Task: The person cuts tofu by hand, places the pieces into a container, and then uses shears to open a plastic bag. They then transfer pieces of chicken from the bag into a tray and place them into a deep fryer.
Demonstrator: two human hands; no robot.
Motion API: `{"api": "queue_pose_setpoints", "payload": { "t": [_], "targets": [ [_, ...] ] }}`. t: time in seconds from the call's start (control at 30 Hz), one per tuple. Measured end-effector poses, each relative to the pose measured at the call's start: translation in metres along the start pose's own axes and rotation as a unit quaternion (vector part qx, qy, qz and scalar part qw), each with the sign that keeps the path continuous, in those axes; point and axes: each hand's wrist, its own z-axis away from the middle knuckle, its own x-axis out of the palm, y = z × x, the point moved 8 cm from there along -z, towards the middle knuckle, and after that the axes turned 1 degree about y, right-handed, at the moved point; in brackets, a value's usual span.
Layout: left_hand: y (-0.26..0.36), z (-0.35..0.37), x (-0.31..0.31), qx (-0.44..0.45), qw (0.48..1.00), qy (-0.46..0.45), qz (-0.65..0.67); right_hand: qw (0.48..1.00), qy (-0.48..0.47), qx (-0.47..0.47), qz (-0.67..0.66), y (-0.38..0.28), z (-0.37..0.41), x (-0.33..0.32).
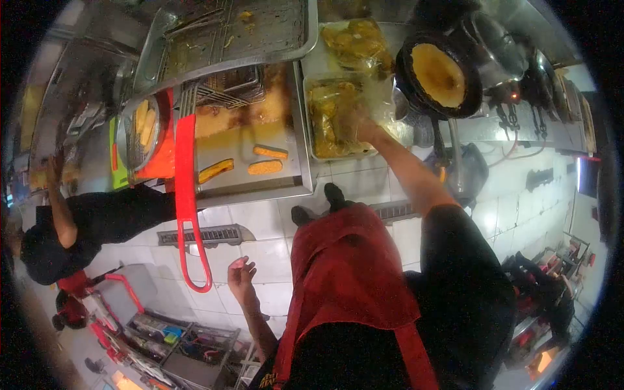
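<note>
My right hand (pixel 365 131) reaches into a clear-sided tub (pixel 316 151) of yellow, sauce-coated food (pixel 328 114) lined with plastic. Its fingers are smeared and partly lost among the food, so I cannot tell what they hold. Lower down, my left hand (pixel 242 276) hangs over the floor with fingers loosely curled and apart, nothing in it. Just beyond the tub lies a second plastic-wrapped batch of yellow food (pixel 354 42). To its right, a black frying pan (pixel 407 81) contains a round, flat golden cake (pixel 439 75).
Left of the tub is a fryer with oil (pixel 279 110), a wire basket with a long red handle (pixel 186 162), and fried pieces (pixel 265 167) on its metal ledge. A metal bowl (pixel 159 133) holds yellow strips. A co-worker (pixel 97 221) stands at the left. Shelves (pixel 182 344) are behind.
</note>
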Motion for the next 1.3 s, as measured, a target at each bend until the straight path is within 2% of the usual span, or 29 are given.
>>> {"api": "queue_pose_setpoints", "payload": {
  "t": [0.03,0.1,0.13,0.2,0.23,0.33,0.37,0.4,0.43,0.6,0.7,0.73,0.77,0.8,0.93,0.97,1.03,1.1,1.3],
  "targets": [
    [0.002,0.002,0.0,0.001,1.0,-0.001,-0.008,1.0,-0.001,-0.002,0.0,0.003,-0.001,0.015],
    [-0.004,0.003,-0.002,-0.005,1.0,-0.001,-0.005,0.982,0.146,-0.017,0.12,0.006,0.001,0.024],
    [-0.008,0.002,-0.003,-0.01,1.0,-0.003,-0.003,0.982,0.147,-0.017,0.12,0.01,-0.002,0.03],
    [-0.014,0.002,-0.003,-0.013,1.0,-0.009,-0.001,0.979,0.201,0.033,0.01,0.028,-0.005,0.031],
    [-0.017,0.002,-0.003,-0.017,1.0,-0.016,0.001,0.979,0.201,0.033,0.009,0.035,-0.006,0.034],
    [-0.022,0.001,-0.003,-0.027,0.999,-0.02,-0.006,0.957,0.278,-0.08,-0.018,0.028,-0.001,0.01],
    [-0.022,0.0,-0.002,-0.027,0.999,-0.019,-0.007,0.944,0.137,0.031,-0.299,0.046,-0.009,0.0],
    [-0.02,0.001,-0.002,-0.029,0.999,-0.021,-0.015,0.825,-0.02,0.139,-0.547,0.046,-0.004,0.005],
    [-0.019,0.001,0.0,-0.03,0.999,-0.025,-0.023,0.825,-0.02,0.138,-0.548,0.046,-0.002,-0.01],
    [-0.015,0.002,-0.001,-0.038,0.999,-0.02,-0.025,0.832,-0.037,0.175,-0.526,0.05,0.004,-0.043],
    [-0.021,0.004,-0.008,-0.048,0.998,-0.013,-0.025,0.835,-0.008,0.145,-0.531,0.063,0.0,0.006],
    [-0.024,0.004,-0.009,-0.05,0.999,-0.009,-0.017,0.875,0.074,0.053,-0.475,0.073,-0.016,0.044],
    [-0.024,0.004,-0.008,-0.051,0.999,-0.006,-0.015,0.927,0.191,-0.04,-0.32,0.074,-0.021,0.086],
    [-0.025,0.006,-0.008,-0.059,0.998,-0.004,-0.018,0.98,0.188,0.02,0.056,0.059,-0.023,0.09],
    [-0.024,0.009,0.004,-0.066,0.997,-0.017,-0.029,0.992,0.127,-0.016,-0.007,0.02,-0.009,0.039],
    [-0.022,0.009,0.005,-0.064,0.997,-0.018,-0.03,0.998,0.055,0.003,-0.001,0.015,-0.016,0.036],
    [-0.021,0.009,0.01,-0.068,0.997,-0.031,-0.026,1.0,-0.016,0.02,0.004,0.009,-0.019,0.022],
    [-0.023,0.009,0.008,-0.073,0.997,-0.025,-0.023,0.981,-0.061,-0.047,0.18,-0.007,-0.017,0.01],
    [-0.024,0.014,0.006,-0.068,0.997,-0.021,-0.026,0.998,-0.041,-0.005,0.056,0.003,-0.036,0.02]
  ]
}}
